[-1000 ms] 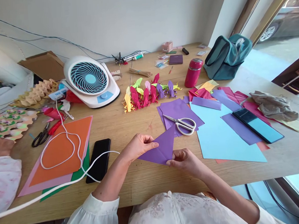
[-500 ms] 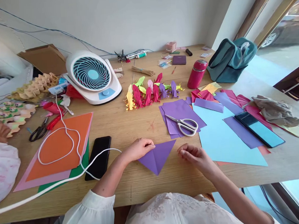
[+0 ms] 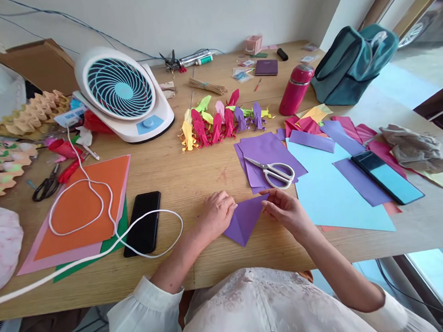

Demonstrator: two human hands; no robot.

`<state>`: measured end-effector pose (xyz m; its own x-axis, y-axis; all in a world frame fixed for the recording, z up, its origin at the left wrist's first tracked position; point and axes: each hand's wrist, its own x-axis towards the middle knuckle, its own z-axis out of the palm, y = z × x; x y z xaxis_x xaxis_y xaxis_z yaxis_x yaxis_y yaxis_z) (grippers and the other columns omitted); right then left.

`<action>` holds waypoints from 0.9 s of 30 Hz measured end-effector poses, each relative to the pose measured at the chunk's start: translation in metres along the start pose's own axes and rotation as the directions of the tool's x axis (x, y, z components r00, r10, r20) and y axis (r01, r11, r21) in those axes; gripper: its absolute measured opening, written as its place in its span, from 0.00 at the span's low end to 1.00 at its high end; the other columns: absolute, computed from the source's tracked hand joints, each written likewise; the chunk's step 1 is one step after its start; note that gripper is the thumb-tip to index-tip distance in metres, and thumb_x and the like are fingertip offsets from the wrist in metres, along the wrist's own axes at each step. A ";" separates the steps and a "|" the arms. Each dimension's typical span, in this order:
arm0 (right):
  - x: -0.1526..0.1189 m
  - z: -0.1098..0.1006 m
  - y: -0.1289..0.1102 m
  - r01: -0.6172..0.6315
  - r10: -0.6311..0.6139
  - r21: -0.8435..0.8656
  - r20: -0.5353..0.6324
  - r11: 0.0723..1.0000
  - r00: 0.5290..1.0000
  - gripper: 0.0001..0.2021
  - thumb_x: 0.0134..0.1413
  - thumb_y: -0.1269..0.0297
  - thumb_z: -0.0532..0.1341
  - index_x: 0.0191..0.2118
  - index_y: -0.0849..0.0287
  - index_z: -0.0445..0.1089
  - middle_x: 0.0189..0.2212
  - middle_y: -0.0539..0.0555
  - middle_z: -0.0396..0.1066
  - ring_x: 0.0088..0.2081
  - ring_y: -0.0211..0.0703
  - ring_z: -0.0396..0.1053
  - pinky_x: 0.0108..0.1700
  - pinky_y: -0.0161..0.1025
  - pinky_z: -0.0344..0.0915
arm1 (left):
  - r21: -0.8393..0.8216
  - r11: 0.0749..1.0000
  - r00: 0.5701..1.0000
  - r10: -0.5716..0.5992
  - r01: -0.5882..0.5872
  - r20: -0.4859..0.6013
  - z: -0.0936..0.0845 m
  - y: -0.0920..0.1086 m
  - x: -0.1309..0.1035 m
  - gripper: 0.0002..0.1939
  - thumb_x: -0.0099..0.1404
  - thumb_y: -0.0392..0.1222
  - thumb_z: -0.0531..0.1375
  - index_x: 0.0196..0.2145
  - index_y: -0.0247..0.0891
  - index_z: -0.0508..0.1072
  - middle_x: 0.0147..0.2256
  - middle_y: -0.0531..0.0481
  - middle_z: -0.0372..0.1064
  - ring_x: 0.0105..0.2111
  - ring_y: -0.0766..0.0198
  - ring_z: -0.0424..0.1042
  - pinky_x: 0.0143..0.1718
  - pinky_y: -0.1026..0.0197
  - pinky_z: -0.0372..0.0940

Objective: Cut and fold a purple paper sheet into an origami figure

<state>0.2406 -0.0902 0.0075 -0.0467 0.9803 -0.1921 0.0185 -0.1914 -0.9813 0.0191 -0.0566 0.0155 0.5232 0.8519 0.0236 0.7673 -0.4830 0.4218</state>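
Observation:
A purple sheet of paper (image 3: 245, 221), folded into a triangle with a crease down its middle, lies near the table's front edge with a point toward me. My left hand (image 3: 219, 214) rests on its left part with curled fingers, covering that corner. At the right corner, my right hand (image 3: 283, 209) pinches the paper between thumb and fingers. Just behind the triangle, white-handled scissors (image 3: 277, 173) lie partly spread on a stack of purple sheets (image 3: 263, 147).
Folded paper figures (image 3: 216, 126) stand in rows farther back. A fan (image 3: 125, 97), orange paper (image 3: 76, 211), white cable and black phone (image 3: 144, 224) are on the left. Light blue paper (image 3: 330, 199), a second phone (image 3: 387, 177), a red bottle (image 3: 296, 90) and a teal bag (image 3: 355, 68) are on the right.
My right hand has moved onto the triangle's right corner and now pinches it. My left hand and the paper have shifted slightly right. The view has tilted a little.

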 end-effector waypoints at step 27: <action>0.003 0.014 0.003 0.078 -0.160 -0.381 -0.189 0.921 0.969 0.20 0.52 0.60 0.64 0.51 0.58 0.72 0.32 0.50 0.69 0.30 0.38 0.65 0.33 0.38 0.64 | 0.379 0.851 0.894 0.433 -0.363 -0.116 0.008 -0.020 -0.033 0.12 0.72 0.31 0.52 0.49 0.31 0.71 0.43 0.43 0.72 0.40 0.59 0.70 0.45 0.56 0.71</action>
<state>0.2264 -0.0885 0.0042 0.1406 0.9897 -0.0274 0.3944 -0.0813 -0.9153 -0.0104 -0.0768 -0.0005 0.7571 0.5758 0.3087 0.6034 -0.7974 0.0074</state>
